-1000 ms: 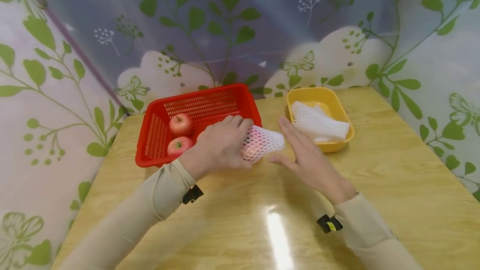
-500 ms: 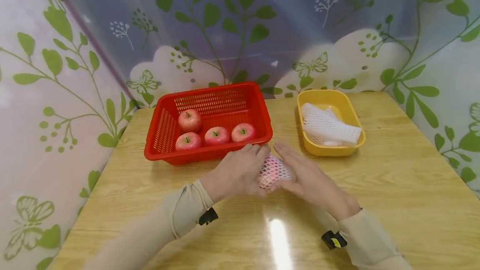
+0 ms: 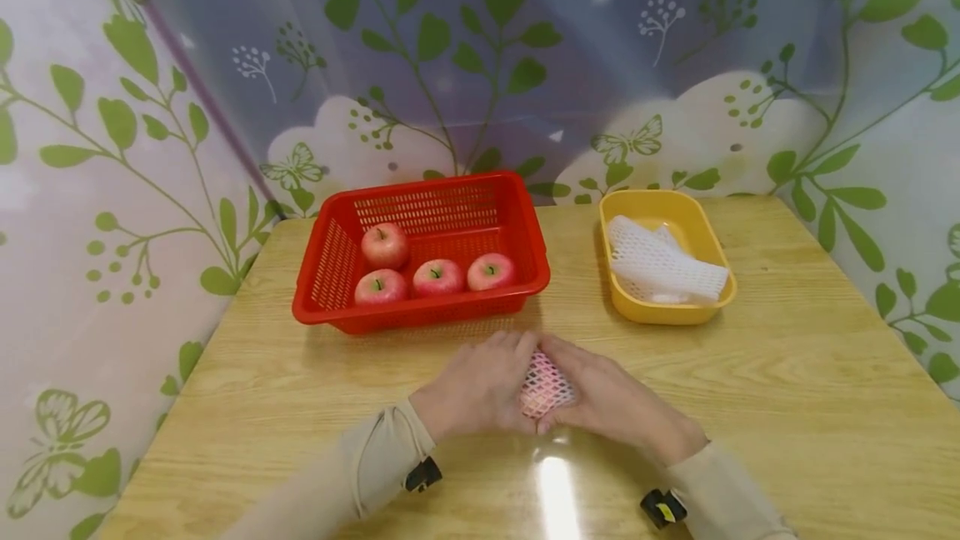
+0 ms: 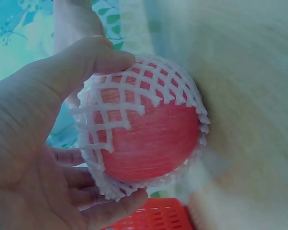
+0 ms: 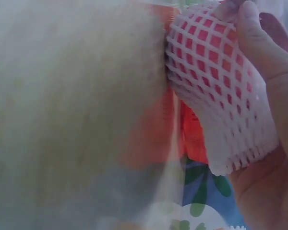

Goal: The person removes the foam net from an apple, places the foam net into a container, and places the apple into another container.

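A red apple (image 3: 546, 387) in a white foam net sleeve is held between both hands, in front of the red basket. My left hand (image 3: 483, 382) grips its left side, thumb on the net and fingers curled round beneath, as the left wrist view shows. Part of the apple's red skin (image 4: 153, 136) is bare past the sleeve's zigzag edge. My right hand (image 3: 618, 398) holds the other side. In the right wrist view, the sleeve's narrower loose end (image 5: 235, 148) lies within the right hand, and the two thumbs meet on the net.
The red basket (image 3: 532, 269) behind the hands holds several bare apples (image 3: 437, 277). At the back right, a yellow bin (image 3: 663, 315) contains white foam net sleeves (image 3: 663, 261). Both stand on a wooden table (image 3: 810, 407) against a leaf-patterned wall covering.
Both hands have brought the netted apple from the red basket's front edge towards the body. The right hand has closed in from apart and now holds the sleeve.
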Tool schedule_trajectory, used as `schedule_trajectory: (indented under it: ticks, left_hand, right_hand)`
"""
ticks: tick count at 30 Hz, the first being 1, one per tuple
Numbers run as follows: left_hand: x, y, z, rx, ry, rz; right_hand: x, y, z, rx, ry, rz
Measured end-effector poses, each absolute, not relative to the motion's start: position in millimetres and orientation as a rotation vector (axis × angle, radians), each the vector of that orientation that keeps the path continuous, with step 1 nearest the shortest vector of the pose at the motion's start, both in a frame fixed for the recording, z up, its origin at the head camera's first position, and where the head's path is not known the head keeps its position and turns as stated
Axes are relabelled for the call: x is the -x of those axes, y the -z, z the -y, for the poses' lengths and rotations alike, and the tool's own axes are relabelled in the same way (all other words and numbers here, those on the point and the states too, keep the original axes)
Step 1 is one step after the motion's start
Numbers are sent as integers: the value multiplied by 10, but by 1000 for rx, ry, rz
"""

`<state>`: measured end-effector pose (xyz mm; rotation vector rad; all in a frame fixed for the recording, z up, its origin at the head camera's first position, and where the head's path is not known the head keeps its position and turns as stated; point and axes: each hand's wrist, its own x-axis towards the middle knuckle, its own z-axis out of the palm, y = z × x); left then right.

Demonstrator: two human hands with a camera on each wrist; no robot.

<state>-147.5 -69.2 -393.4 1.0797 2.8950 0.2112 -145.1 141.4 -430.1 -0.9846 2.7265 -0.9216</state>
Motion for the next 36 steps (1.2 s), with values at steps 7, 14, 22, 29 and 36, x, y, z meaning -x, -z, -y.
schedule_trajectory:
  ticks: [7,14,22,29,36]
  left_hand:
    - [1486,3954,720,-1073,-196,-2886]
    - [1530,3903,782,-1097,-219,-2817]
    - [1489,3891,911,-1069,-252,-2802]
    - [1495,3902,948,-1036,-305,-2781]
    - [1501,3972,1023,-1000,-394,-2767]
  right_hand:
    - [1444,4336,-1396,983,900,-2759]
    - [1469,4331,-1403,951,911,-2727]
    - [1451,4350,-1433,979,936,-2709]
    - [1440,4370,-1511,1073,945,-2759]
    - [1443,4400,-1535,1124,930,-2805]
